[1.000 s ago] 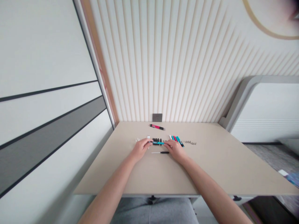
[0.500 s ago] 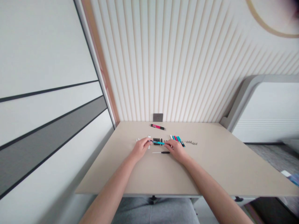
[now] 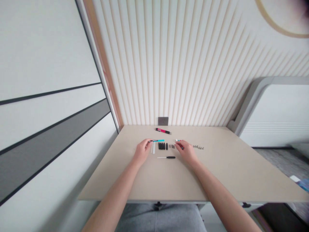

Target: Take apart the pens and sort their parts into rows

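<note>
My left hand (image 3: 142,150) pinches one end of a teal pen (image 3: 158,140) and holds it level just above the beige table (image 3: 217,174). My right hand (image 3: 185,150) rests over the row of coloured pen barrels (image 3: 178,140), fingers curled on them; most of the barrels are hidden under it. Between my hands lie several black grips (image 3: 162,146), clear tubes (image 3: 153,147) and small dark parts (image 3: 172,146). A thin refill with a black end (image 3: 166,157) lies nearer to me.
A red and black pen (image 3: 163,130) lies at the back of the table before a grey wall socket (image 3: 163,121). Small metal springs (image 3: 198,147) sit right of my right hand. A white cabinet (image 3: 275,112) stands at the right.
My right hand has let go of the teal pen and moved right onto the coloured barrels. My left hand has carried the pen a little up and to the left.
</note>
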The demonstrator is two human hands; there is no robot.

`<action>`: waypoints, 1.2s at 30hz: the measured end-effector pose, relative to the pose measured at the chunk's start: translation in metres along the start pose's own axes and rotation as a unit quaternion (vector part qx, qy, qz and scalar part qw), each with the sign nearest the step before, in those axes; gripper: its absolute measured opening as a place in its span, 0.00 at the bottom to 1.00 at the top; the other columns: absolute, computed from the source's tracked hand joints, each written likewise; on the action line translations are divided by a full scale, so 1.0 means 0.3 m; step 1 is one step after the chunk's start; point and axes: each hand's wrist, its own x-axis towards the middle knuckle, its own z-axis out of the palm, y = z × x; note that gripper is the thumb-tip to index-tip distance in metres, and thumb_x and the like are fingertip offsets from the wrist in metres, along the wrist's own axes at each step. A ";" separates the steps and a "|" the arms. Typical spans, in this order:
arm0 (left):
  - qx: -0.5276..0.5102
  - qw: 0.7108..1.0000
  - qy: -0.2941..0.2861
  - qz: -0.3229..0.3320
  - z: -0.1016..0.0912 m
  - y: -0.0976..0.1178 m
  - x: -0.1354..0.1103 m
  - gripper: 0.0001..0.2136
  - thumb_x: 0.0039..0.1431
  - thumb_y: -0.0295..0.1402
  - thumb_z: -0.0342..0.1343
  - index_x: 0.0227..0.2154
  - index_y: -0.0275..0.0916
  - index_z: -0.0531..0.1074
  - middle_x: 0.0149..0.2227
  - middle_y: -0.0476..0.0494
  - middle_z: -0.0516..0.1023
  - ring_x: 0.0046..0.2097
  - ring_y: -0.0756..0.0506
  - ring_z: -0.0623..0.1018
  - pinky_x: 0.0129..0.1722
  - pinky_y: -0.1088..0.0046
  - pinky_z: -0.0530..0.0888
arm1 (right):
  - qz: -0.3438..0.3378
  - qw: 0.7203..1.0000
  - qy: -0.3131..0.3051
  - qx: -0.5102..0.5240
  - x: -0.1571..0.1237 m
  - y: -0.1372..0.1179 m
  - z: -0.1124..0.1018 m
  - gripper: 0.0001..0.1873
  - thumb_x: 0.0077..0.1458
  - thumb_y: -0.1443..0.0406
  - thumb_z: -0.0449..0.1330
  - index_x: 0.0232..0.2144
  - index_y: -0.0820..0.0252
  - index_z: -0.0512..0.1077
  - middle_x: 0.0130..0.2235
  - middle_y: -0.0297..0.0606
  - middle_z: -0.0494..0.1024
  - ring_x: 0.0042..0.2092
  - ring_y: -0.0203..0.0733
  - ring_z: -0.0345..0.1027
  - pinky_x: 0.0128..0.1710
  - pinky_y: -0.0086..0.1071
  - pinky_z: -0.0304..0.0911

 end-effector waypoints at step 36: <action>0.061 0.986 0.151 -0.039 -0.016 -0.036 0.015 0.10 0.64 0.38 0.50 0.39 0.39 0.73 0.32 0.45 0.78 0.32 0.47 0.75 0.34 0.72 0.72 | -0.062 0.983 -0.171 -0.024 -0.005 -0.061 0.015 0.10 0.61 0.64 0.56 0.38 0.56 0.78 0.39 0.40 0.79 0.42 0.42 0.72 0.45 0.34 0.64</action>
